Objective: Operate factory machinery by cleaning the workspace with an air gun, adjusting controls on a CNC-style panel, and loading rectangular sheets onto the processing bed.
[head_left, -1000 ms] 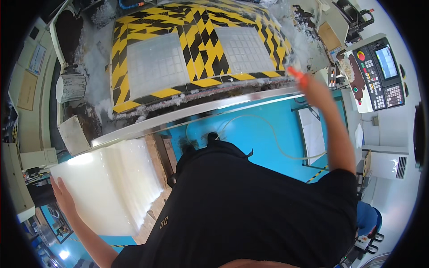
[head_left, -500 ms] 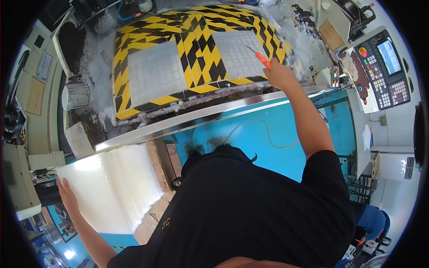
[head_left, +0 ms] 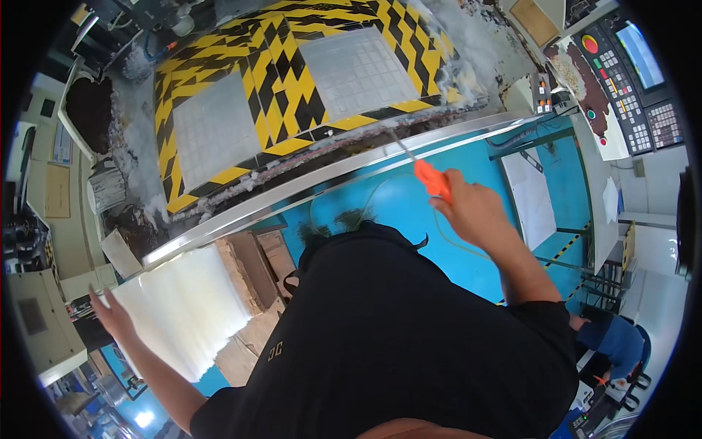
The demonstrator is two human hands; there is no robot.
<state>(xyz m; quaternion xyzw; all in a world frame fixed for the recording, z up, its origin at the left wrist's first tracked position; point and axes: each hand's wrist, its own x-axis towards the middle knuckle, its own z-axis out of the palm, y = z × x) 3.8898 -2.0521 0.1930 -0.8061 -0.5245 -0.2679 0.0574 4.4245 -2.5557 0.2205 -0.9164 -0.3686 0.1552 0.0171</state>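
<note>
- Head view: the right hand (head_left: pixel 474 212) grips an orange-handled air gun with a thin metal nozzle (head_left: pixel 430 178), held over the shiny steel rail (head_left: pixel 329 175) (a pale hose (head_left: pixel 380 192) trails from it).
- Left hand (head_left: pixel 110 314), fingers spread wide, rests against the white ribbed plastic sheet (head_left: pixel 183 307).
- Yellow-and-black striped platform (head_left: pixel 292 73) lies beyond the rail.

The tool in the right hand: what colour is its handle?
Orange handle, thin metal nozzle; head view.

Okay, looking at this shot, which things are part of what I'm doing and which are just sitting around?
In use:
right hand gripping orange air gun
its thin hose
left hand on white plastic sheet stack

Lying about:
control panel
paper sheet
striped machine bed
</note>
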